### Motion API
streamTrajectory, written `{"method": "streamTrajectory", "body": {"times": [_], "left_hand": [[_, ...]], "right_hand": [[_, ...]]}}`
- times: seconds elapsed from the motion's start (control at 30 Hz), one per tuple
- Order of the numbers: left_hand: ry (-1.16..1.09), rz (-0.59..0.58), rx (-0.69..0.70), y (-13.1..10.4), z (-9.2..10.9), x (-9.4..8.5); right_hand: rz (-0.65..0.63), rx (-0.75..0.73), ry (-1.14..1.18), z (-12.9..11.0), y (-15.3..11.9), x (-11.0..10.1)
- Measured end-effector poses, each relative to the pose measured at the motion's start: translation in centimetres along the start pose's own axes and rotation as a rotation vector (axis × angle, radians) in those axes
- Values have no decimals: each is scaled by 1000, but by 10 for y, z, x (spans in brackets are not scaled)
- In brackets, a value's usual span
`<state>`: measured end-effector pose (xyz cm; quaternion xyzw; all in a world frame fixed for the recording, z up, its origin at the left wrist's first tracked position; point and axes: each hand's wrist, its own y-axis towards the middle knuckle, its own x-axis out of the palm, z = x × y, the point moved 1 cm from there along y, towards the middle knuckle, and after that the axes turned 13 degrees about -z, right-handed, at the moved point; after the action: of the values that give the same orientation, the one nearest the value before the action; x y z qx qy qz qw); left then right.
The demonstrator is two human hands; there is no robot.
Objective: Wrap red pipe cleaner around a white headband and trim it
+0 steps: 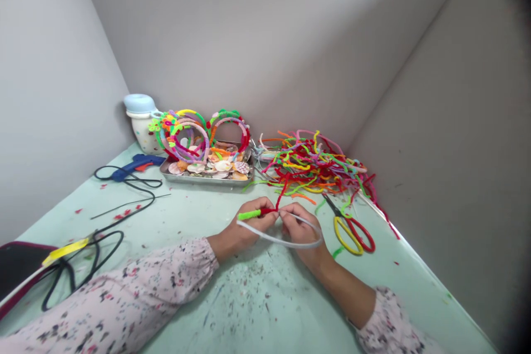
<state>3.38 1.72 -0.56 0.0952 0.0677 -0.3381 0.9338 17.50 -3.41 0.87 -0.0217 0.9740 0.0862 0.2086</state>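
Observation:
Between my hands is a thin pale grey headband (290,243), its curve bowing toward me. One end is wrapped in bright green pipe cleaner (249,214), followed by a short red wrapped stretch. My left hand (254,224) is closed around this wrapped part. From the wrapping a loose red pipe cleaner (282,191) sticks up and away from me. Close beside it, my right hand (302,228) pinches the band just past the red wrapping; its exact fingertip contact is partly hidden.
Scissors (347,227) with yellow and red handles lie right of my hands. Behind them spreads a tangled pipe cleaner pile (311,163). A metal tray (207,180) holds shells and colourful wrapped headbands. At left are a blue glue gun (135,167), black cable (143,211) and lidded white container (145,131).

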Motion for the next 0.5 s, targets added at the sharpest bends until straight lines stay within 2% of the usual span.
{"method": "streamTrajectory", "body": {"times": [0.3,0.5], "left_hand": [[105,32,16,-1,7,-4],[92,30,16,-3,8,-5]], "right_hand": [[-26,-80,-36,-1,-3,2],[-18,-125,-71,-8,-4,2]]}}
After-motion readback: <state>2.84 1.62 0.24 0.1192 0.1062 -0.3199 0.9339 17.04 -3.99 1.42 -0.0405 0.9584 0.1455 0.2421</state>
